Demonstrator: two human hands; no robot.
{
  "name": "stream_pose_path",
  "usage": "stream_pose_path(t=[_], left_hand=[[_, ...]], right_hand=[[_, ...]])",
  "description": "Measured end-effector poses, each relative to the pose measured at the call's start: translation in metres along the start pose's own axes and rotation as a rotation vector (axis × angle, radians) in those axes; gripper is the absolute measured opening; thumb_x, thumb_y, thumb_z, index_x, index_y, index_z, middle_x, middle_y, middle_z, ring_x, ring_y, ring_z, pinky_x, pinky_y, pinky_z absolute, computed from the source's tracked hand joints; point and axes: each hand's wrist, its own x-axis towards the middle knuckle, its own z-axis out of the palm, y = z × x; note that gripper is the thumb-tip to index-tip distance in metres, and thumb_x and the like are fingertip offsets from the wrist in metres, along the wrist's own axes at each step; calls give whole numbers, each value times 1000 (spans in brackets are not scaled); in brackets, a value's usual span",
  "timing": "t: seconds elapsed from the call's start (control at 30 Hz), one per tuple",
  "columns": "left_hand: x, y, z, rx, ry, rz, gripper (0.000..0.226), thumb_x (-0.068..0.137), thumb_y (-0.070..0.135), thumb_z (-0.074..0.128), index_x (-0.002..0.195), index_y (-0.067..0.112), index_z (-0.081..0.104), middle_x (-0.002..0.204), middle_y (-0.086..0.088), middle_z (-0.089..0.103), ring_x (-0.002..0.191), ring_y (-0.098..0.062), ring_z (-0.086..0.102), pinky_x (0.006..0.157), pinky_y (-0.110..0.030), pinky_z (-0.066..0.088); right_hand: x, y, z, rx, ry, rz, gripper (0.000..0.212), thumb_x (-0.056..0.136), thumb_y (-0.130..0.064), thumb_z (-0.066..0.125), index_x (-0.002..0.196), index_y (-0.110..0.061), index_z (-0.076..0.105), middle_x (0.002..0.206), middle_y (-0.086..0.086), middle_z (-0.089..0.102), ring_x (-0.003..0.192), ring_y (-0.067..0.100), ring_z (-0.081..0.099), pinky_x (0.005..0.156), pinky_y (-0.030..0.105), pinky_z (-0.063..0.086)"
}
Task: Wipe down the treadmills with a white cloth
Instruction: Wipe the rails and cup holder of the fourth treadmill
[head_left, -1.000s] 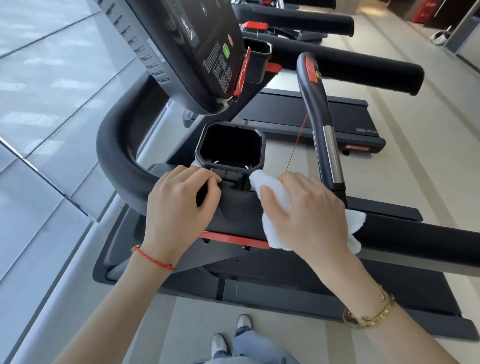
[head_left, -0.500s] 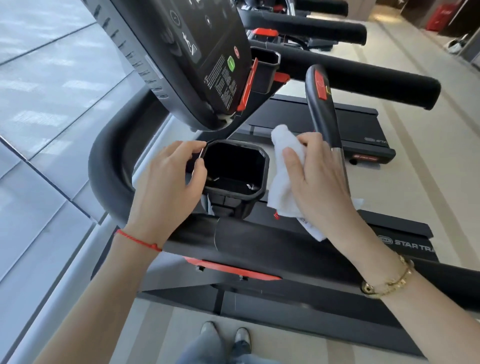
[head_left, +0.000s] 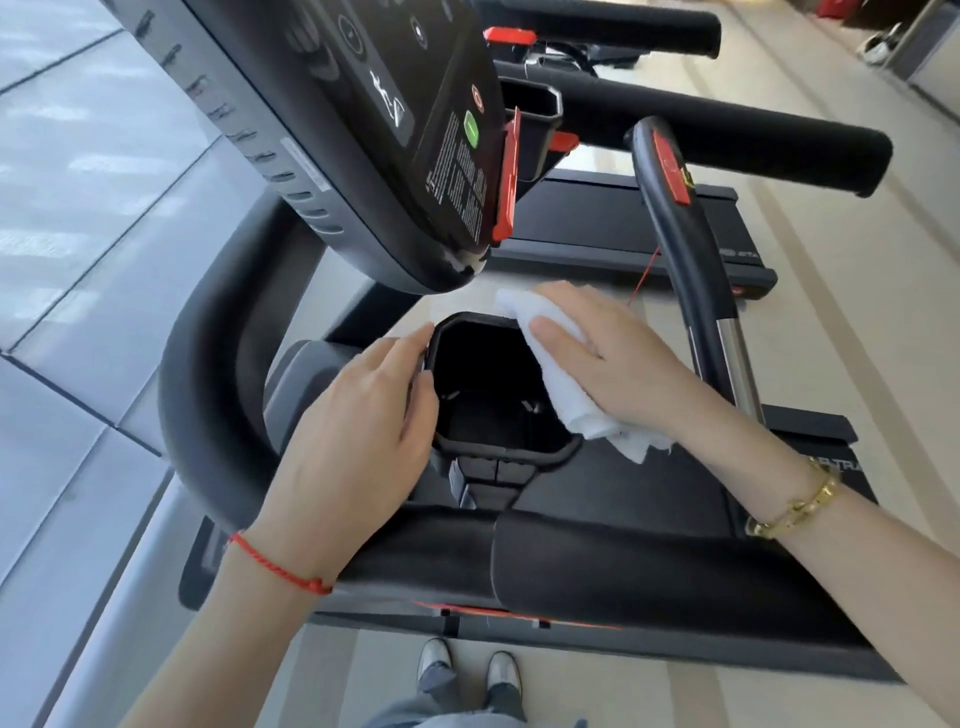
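Observation:
A black treadmill fills the view, with its padded front handrail (head_left: 597, 566) running across below my hands. A square black cup holder (head_left: 493, 384) sits below the tilted console (head_left: 374, 130). My left hand (head_left: 358, 441) grips the holder's left rim. My right hand (head_left: 618, 358) presses a crumpled white cloth (head_left: 561, 369) against the holder's right rim, and the cloth hangs over the edge on that side.
An upright black grip bar (head_left: 680, 223) with a red button and chrome section stands just right of my right hand. A second treadmill's handrail (head_left: 727, 130) and deck lie beyond. A glass wall runs along the left. My feet (head_left: 467, 670) stand on pale floor.
My right hand has carried the cloth from the front handrail up to the cup holder's right rim. My left hand moved from the handrail to the holder's left rim.

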Motion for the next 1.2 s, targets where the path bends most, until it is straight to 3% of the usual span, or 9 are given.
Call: stream_pose_path(t=[0.2,0.33,0.43,0.6,0.77,0.87,0.97,1.07,1.2], left_hand=[[-1,-3,0,-14,-32,-9,49,97,33,42,145,24,43,123,7,59,101,-16,60,83,-34,51],[1,-2,0,-18,-35,-15,49,96,35,45,145,26,43,125,7,59,106,-14,59,87,-35,51],[1,-3,-1,-22,-44,-12,49,97,37,45,145,29,41,127,9,59,106,-14,59,87,-37,52],[2,-4,1,-26,-55,-4,50,96,40,42,145,29,40,121,10,61,99,-14,61,84,-40,55],[3,-7,3,-47,-32,17,48,95,39,44,143,35,38,106,9,63,85,-13,63,77,-44,56],[3,-9,5,-60,-29,30,47,96,41,42,142,37,37,100,7,63,83,-15,63,75,-46,56],[3,-11,5,-57,-30,26,47,95,43,40,141,36,38,100,7,64,86,-14,62,77,-45,56],[3,-11,6,-68,-23,23,47,94,39,45,140,31,43,100,12,63,85,-12,63,79,-43,56],[4,-11,6,-73,-23,26,48,93,38,47,140,31,44,95,21,60,81,-7,64,79,-40,57]], right_hand=[[-4,8,-11,39,-109,-61,43,98,-53,37,140,-45,38,134,-12,49,123,17,45,103,40,38],[33,-14,-5,-77,-144,-196,35,101,-45,42,136,-44,45,124,-16,52,110,10,42,85,18,32],[33,-14,0,-106,-138,-240,37,100,-48,43,137,-49,42,120,-19,51,108,13,40,83,23,31],[12,10,-10,2,-114,-139,41,97,-50,44,138,-47,41,133,-18,51,126,15,42,103,35,34],[32,-14,0,-122,-93,-210,36,99,-48,43,135,-47,44,120,-19,52,111,16,43,83,30,32],[31,-21,4,-197,-62,-253,38,99,-47,43,137,-45,43,114,-19,51,102,17,41,80,29,32],[14,-3,-3,-71,-65,-144,42,99,-48,44,141,-44,40,121,-19,49,113,17,42,88,29,30],[-6,8,-5,52,-73,-41,44,98,-48,43,141,-41,36,133,-7,48,117,19,48,94,37,41],[-33,5,11,119,-3,57,56,95,-54,42,145,-39,21,130,-6,39,105,16,48,78,29,41]])
